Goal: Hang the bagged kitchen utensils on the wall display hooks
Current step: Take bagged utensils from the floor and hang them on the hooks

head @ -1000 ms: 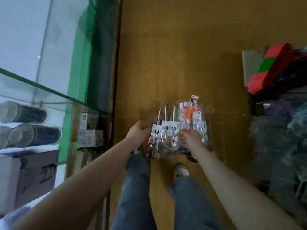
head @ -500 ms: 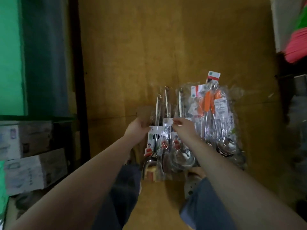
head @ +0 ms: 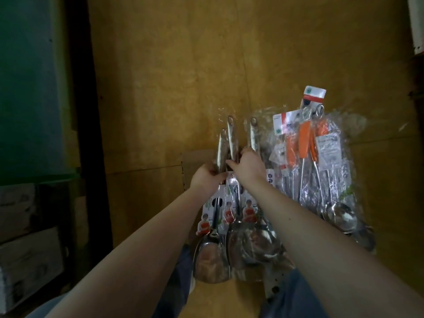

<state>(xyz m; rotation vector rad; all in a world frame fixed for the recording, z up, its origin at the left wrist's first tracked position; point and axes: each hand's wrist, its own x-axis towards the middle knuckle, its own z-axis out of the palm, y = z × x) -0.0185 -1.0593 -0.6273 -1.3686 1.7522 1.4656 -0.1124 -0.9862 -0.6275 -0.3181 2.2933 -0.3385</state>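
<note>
Dim view, centre of frame, before a brown board surface (head: 183, 88). The left hand (head: 207, 177) pinches the leftmost handle of the bagged steel utensils (head: 231, 138). Beside it and slightly higher, the right hand (head: 249, 166) curls round the middle handles. The utensils run top to bottom: handle tips above both hands, bowls below by the person's knees. The right hand is nearer the tips. At right is a bagged orange-handled set (head: 307, 143); what supports it is unclear. No hook shows.
</note>
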